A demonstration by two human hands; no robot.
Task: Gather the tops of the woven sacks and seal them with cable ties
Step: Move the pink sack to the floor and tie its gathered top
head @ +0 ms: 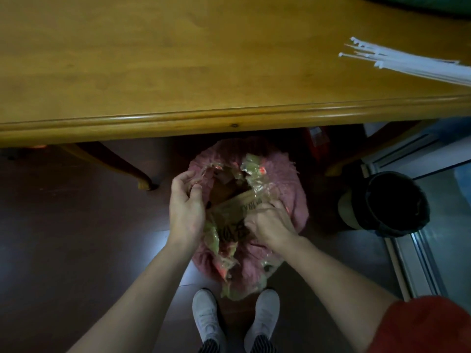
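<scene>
Dim floor [63, 212] holds the sack [293, 189]; left hand [186, 205] pinches its left rim, right hand [270, 222] clutches its right; cable ties [407, 63] lie beyond, nearer the right hand

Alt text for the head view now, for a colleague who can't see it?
The left hand and right hand grip the crinkled clear plastic liner at the open mouth of a pink woven sack on the floor by a wooden table. White plastic cable ties lie in a bundle on the table's right side.
</scene>
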